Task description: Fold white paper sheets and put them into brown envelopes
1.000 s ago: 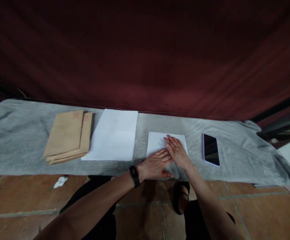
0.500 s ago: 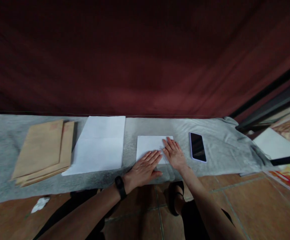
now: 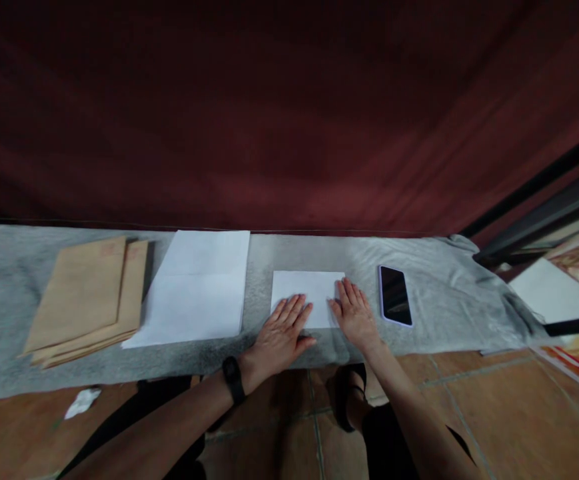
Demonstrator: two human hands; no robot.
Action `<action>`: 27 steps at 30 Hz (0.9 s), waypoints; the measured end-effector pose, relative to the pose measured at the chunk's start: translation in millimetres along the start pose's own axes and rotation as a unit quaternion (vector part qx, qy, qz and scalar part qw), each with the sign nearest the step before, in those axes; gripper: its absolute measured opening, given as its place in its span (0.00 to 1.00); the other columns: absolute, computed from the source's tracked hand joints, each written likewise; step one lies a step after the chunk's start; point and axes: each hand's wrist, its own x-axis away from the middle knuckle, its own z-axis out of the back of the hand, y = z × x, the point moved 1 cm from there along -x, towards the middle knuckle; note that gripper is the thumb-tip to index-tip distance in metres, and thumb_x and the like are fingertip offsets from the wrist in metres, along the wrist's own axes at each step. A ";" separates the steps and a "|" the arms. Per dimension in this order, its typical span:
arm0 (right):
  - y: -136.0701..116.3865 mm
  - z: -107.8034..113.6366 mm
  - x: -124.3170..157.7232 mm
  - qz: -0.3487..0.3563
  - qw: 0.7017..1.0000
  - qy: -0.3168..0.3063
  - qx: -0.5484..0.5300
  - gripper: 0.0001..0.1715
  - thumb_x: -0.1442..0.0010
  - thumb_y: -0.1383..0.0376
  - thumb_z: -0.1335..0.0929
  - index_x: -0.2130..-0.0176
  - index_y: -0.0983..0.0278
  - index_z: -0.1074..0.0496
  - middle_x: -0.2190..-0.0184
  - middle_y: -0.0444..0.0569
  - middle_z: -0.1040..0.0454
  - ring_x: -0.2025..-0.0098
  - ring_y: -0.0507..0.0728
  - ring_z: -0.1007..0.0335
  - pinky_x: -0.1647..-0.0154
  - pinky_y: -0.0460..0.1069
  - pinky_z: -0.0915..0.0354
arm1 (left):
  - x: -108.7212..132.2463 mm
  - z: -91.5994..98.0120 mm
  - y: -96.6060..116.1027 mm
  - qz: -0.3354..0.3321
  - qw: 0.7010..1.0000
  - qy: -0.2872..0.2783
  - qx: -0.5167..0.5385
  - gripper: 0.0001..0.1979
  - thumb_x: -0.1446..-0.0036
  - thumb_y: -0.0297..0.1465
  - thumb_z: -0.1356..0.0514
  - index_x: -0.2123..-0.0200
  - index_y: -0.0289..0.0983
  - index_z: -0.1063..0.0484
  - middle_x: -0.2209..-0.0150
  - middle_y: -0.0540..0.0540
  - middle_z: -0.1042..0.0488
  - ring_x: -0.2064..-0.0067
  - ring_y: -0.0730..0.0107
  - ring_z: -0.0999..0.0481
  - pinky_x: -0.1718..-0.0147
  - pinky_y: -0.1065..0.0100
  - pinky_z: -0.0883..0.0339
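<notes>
A small white sheet of paper (image 3: 314, 287), apparently folded, lies flat on the grey cloth in front of me. My left hand (image 3: 283, 330) rests palm down on its lower left part, fingers spread. On its right edge lies my right hand (image 3: 355, 313), flat with the fingers stretched out and the thumb a little apart. Neither hand grips anything. To the left is a stack of larger white paper (image 3: 199, 287) with a faint crease across it. Farther left lie several brown paper envelopes (image 3: 82, 287), overlapping one another.
A phone (image 3: 396, 295) in a light purple case lies right of my right hand. The grey cloth (image 3: 449, 300) covers a narrow surface against a dark red curtain (image 3: 289, 133). A crumpled white tissue (image 3: 82, 403) is on the tiled floor (image 3: 509, 407).
My hands have moved apart on the small sheet: the left has slid slightly left, the right toward the right edge. The paper stays in place.
</notes>
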 end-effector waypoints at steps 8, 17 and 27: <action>4.4 20.5 -9.9 -0.110 0.992 -0.023 -0.058 0.28 0.33 0.59 0.40 0.39 0.71 0.35 0.52 0.62 0.28 0.52 0.64 0.29 0.50 0.55 0.35 | 0.3 -3.2 1.4 0.005 1.000 0.000 -0.004 0.37 0.33 0.52 0.55 0.31 0.34 0.50 0.29 0.36 0.52 0.28 0.55 0.54 0.32 0.51 0.58; 15.8 17.1 -20.2 -0.199 0.952 -0.082 -0.217 0.17 0.41 0.57 0.37 0.59 0.65 0.28 0.70 0.49 0.25 0.67 0.57 0.29 0.67 0.48 0.38 | 0.3 0.8 3.6 0.014 1.000 -0.013 -0.006 0.36 0.33 0.52 0.56 0.31 0.34 0.49 0.29 0.37 0.51 0.28 0.55 0.54 0.32 0.51 0.59; 31.2 -2.8 -18.5 -0.169 0.940 -0.038 -0.294 0.13 0.46 0.54 0.37 0.70 0.61 0.33 0.76 0.45 0.29 0.74 0.56 0.34 0.72 0.49 0.40 | -1.1 3.5 5.9 0.009 1.000 -0.014 -0.004 0.35 0.33 0.51 0.55 0.33 0.33 0.45 0.30 0.36 0.49 0.29 0.54 0.53 0.31 0.50 0.60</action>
